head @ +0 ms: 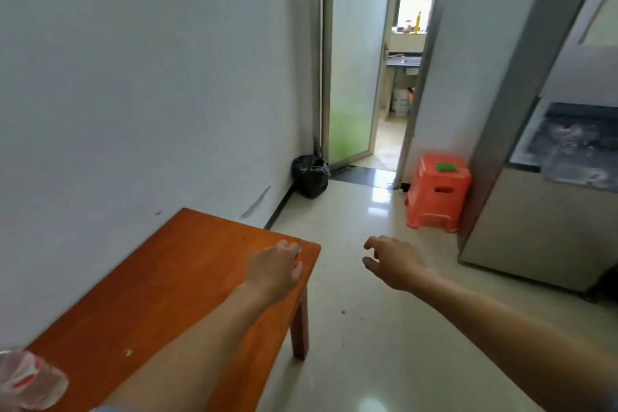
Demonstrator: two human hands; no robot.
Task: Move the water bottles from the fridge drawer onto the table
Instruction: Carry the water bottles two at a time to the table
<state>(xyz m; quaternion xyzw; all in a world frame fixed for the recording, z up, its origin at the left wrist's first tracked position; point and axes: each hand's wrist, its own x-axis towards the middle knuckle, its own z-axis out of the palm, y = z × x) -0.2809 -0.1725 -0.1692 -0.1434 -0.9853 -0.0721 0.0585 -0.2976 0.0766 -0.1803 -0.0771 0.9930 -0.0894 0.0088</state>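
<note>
Water bottle (31,381) blurred on table (167,278), near edge, axis unclear; left hand (276,269), right hand (393,261) loosely curled, empty.

A home hallway: fridge (548,177), wooden table (160,284), plastic stool (436,194), doorway to a kitchen counter (403,61).

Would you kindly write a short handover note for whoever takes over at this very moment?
Left hand: empty, fingers loosely curled, over the far corner of the table.
Right hand: empty, loosely curled, above the floor between table and fridge.
Done: one bottle is at the table's near end, partly out of frame.
Drawer: open; blurred clear shapes inside, probably more bottles, count unclear.
Left: carry those to the table.
</note>
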